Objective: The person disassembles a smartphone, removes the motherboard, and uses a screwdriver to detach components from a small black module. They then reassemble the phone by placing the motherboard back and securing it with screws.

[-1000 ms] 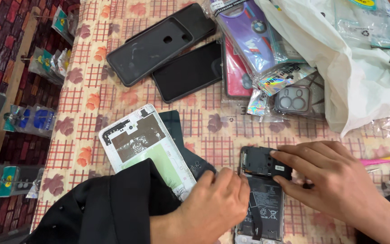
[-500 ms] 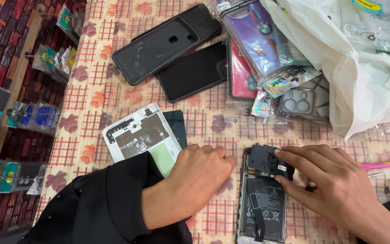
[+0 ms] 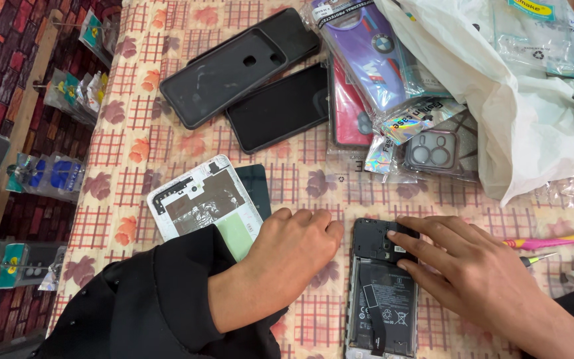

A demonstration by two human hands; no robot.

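The opened phone (image 3: 383, 292) lies back-up on the checked surface (image 3: 167, 133), battery showing. The right hand (image 3: 473, 279) presses its spread fingers onto the black cover plate (image 3: 385, 240) at the phone's top end; it looks like that plate is being seated or worked loose, calling for steady fingertip pressure. The left hand (image 3: 287, 256) rests flat, fingers together, just left of the phone, beside the white back panel (image 3: 204, 203). Compared with half a second earlier, the left hand has slid nearer the phone.
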